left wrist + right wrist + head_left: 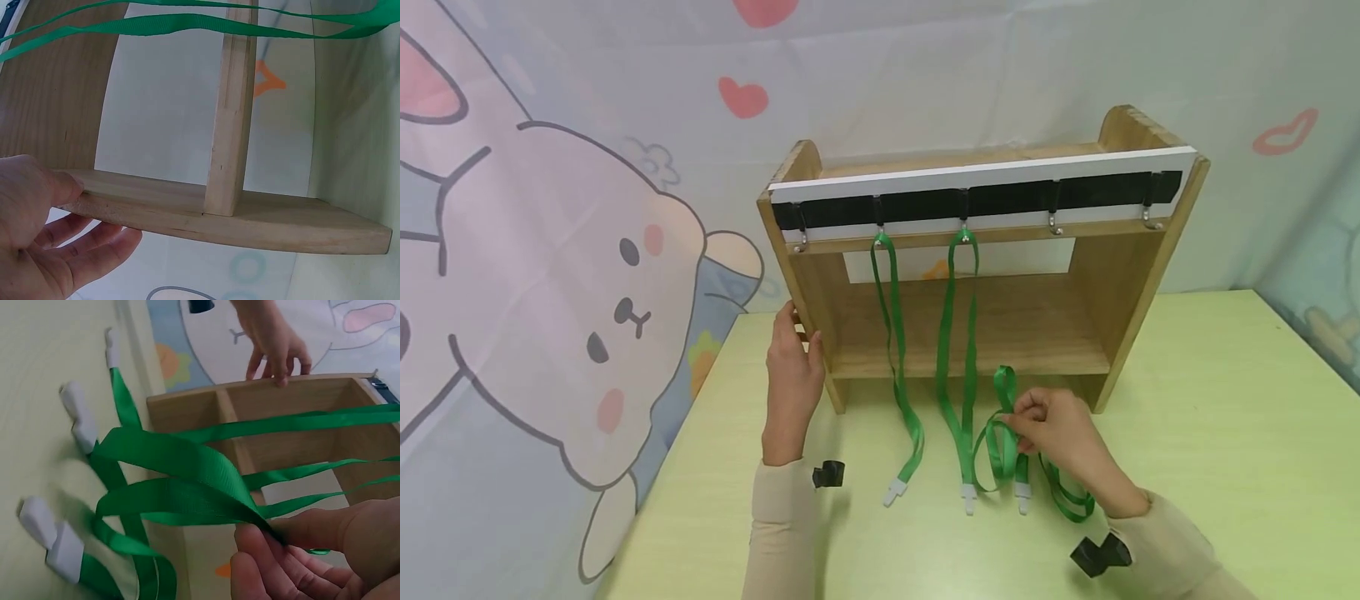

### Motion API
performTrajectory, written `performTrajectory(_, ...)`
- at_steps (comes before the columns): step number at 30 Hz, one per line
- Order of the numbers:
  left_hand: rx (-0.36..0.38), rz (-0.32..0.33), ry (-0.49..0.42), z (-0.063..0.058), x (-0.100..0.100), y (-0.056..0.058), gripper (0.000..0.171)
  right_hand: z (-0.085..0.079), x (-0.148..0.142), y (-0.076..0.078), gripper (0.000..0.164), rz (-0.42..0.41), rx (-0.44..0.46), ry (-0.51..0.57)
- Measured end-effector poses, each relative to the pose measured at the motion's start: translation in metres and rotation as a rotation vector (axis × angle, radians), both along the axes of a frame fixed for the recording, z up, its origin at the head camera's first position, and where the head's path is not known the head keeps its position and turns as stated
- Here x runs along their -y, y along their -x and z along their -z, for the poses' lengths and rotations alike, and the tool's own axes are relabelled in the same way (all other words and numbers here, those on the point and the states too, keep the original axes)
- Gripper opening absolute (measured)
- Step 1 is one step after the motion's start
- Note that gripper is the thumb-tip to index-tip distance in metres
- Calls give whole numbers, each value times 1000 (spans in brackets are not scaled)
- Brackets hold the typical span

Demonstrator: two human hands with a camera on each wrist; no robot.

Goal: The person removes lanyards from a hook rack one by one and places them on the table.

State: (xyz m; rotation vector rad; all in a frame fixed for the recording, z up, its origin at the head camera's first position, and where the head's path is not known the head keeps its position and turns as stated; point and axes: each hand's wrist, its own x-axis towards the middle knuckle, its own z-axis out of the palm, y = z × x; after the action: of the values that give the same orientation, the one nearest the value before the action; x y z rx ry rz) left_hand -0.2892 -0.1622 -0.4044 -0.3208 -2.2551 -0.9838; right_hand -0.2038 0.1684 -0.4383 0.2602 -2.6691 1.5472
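Note:
My right hand (pixel 1063 429) pinches a green lanyard (pixel 181 456) between thumb and fingers, low in front of a wooden shelf (pixel 970 367). Loops of this strap bunch beside the fingers, and a white clip (pixel 1023 493) shows below them. More green strap (pixel 1067 502) curves under the wrist. Two other green lanyards hang from hooks: one (pixel 898 333) from the second hook from the left, another (pixel 947 333) from the middle hook. My left hand (pixel 793 379) grips the shelf's left side panel (pixel 150 215), thumb on the inner face and fingers on the outside.
A white rail with a black strip (pixel 1007 198) runs along the shelf's upper front and bears several metal hooks. The leftmost hook (pixel 801 237) and the two on the right carry no lanyard. A light yellow table (pixel 1225 417) supports the shelf, with a printed cloth (pixel 962 75) behind.

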Motion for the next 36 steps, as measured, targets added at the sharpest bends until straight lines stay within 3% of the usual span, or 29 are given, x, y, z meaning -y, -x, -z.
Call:
performTrajectory(11,1,7,-4,-1,-1,-1,50,19,4,4,7,72,-55,-260)
performTrajectory(18,4,0,-1,-3,-1,0,50,30,6,5,13,61,-43,-293)
performTrajectory(25,23,4,-2,-2,1,-1,51,38,4,6,21,72,-73,-400)
performTrajectory(36,-4,18,-2,-2,1,0,49,41,1,6,26,91,-39,-491)
